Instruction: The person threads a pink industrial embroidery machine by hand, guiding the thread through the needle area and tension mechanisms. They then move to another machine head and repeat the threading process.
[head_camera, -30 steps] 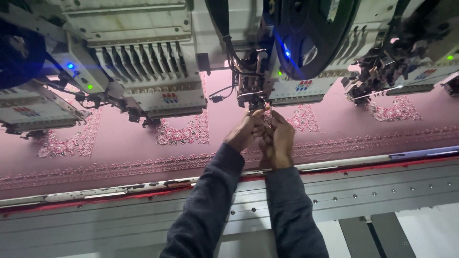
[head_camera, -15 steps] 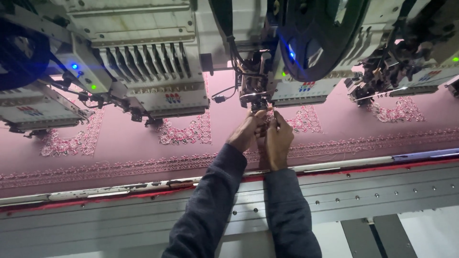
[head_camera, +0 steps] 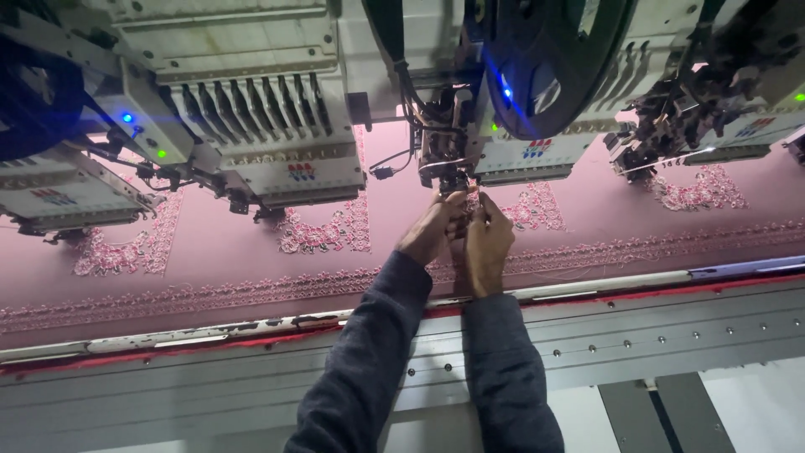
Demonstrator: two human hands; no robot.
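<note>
Both grips, left hand [head_camera: 429, 233] and right hand [head_camera: 486, 243], pinched together at metal needle assembly [head_camera: 449, 172] over matte pink cloth [head_camera: 235, 268].

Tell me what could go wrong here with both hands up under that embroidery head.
1. The left hand and right hand pinch right below the needle assembly; with indicator lights lit, a sudden start could catch fingers.
2. The dark sleeves lie over the stretched pink fabric; leaning weight might shift it or smudge the stitched border.
3. Whatever the fingertips hold is too fine to see; it could snap or slip.
</note>
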